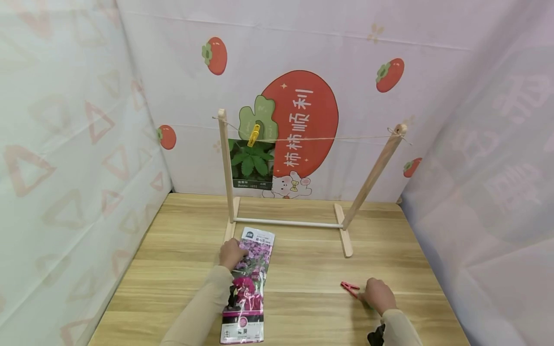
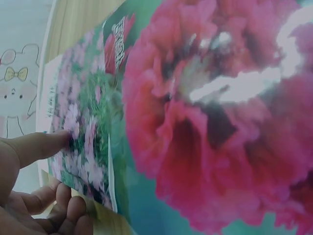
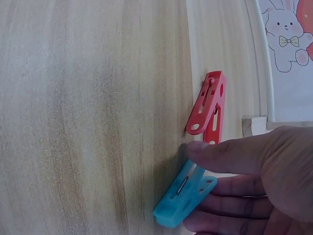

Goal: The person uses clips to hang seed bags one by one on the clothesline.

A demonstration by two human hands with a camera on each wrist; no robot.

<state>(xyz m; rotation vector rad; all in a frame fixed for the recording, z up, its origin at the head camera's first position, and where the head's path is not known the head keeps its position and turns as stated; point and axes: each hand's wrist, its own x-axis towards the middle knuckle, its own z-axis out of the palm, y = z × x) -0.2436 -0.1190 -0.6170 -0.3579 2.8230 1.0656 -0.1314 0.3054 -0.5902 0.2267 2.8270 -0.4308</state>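
Note:
My left hand [image 1: 231, 253] is at the left edge of a seed packet with pale purple flowers [image 1: 258, 254], pinching it with the thumb on its face and the fingers curled at its edge. A second seed packet, with a magenta flower [image 1: 244, 319], overlaps its lower end. On the right, my right hand [image 1: 378, 295] holds a blue clothespin [image 3: 178, 200] between thumb and fingers, low over the table. Just beyond the thumb lies a red clothespin [image 3: 211, 98]. The hand mostly hides the blue clothespin in the head view.
Behind the packets stands a wooden frame [image 1: 368, 182] with a string [image 1: 329, 139] tied between its posts. A yellow clothespin [image 1: 253, 136] holds a green-leaf seed packet [image 1: 251, 166] on the string. A white rod [image 1: 287, 222] joins the feet. Printed cloth [image 1: 173, 29] surrounds the wooden table [image 1: 303, 269].

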